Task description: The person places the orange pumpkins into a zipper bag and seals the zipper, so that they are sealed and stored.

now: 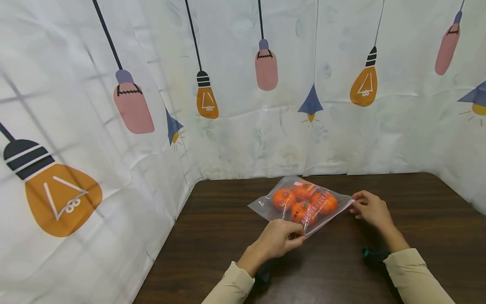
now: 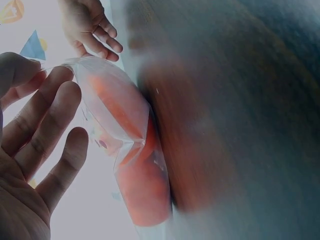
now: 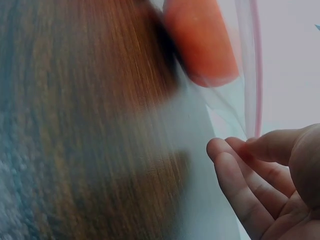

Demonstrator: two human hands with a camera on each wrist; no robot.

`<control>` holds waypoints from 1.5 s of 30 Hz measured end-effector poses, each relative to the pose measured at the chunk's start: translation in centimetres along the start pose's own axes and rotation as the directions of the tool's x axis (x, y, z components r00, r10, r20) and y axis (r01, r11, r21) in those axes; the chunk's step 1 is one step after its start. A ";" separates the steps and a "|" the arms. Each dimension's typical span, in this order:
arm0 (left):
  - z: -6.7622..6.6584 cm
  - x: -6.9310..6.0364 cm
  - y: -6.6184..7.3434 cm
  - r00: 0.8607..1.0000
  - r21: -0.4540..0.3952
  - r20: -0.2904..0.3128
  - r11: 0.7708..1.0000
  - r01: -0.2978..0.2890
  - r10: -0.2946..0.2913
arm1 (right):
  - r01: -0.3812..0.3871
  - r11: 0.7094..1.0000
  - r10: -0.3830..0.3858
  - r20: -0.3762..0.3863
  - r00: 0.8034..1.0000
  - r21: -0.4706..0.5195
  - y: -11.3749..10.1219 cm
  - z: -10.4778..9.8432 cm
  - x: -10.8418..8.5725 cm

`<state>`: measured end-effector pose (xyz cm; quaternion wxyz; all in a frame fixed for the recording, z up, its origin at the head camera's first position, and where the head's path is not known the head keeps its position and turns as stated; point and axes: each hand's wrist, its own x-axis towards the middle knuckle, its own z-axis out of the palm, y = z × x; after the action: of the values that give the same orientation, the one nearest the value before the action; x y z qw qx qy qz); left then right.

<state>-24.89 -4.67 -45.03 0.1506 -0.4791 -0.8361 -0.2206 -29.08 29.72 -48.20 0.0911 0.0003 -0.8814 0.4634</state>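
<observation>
A clear zip bag (image 1: 274,213) with pink lettering lies on the dark wooden table, holding several small orange pumpkins (image 1: 325,203). My left hand (image 1: 280,240) pinches the near corner of the bag's edge between thumb and forefinger; in the left wrist view its other fingers (image 2: 65,155) are spread apart. At the opposite end of that edge, my right hand (image 1: 373,210) pinches the other corner. The right wrist view shows the pink zip strip (image 3: 258,70) running down to the right thumb and fingertips (image 3: 272,145). The pumpkins sit inside the bag, against the tabletop.
The brown table (image 1: 182,261) reaches back to a white curtain (image 1: 235,143) printed with hanging lamps and bulbs. This curtain also lines the left and right sides. Dark straps with small devices (image 1: 373,254) sit at both wrists.
</observation>
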 end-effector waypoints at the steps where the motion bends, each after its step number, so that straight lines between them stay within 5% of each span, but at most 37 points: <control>1: 0.0 0.0 0.0 1.000 0.002 0.001 1.000 0.001 -0.001 | 0.000 1.000 0.000 -0.002 1.000 0.000 0.1 0.0 0.0; 13: 0.5 0.1 0.5 1.000 0.055 0.028 0.998 -0.007 0.005 | -0.010 0.999 0.010 0.009 1.000 0.040 0.3 -0.1 0.1; 21: 0.9 0.1 0.7 0.993 0.125 0.114 0.992 0.015 -0.029 | -0.019 0.994 0.009 0.095 0.995 0.111 0.0 -0.2 0.3; 28: 1.3 -0.1 0.6 0.976 0.170 0.202 0.985 0.043 -0.078 | 0.016 0.989 -0.050 0.230 0.972 0.146 -0.6 0.2 0.4; 45: 1.2 -0.7 -0.6 0.937 0.235 0.265 0.958 0.165 -0.227 | 0.104 0.986 -0.147 0.392 0.908 0.128 -2.2 1.5 0.1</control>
<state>-25.15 -4.83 -46.54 0.0533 -0.4016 -0.9113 -0.0732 -29.25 27.24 -47.26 -0.0614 0.1564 -0.8541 0.4923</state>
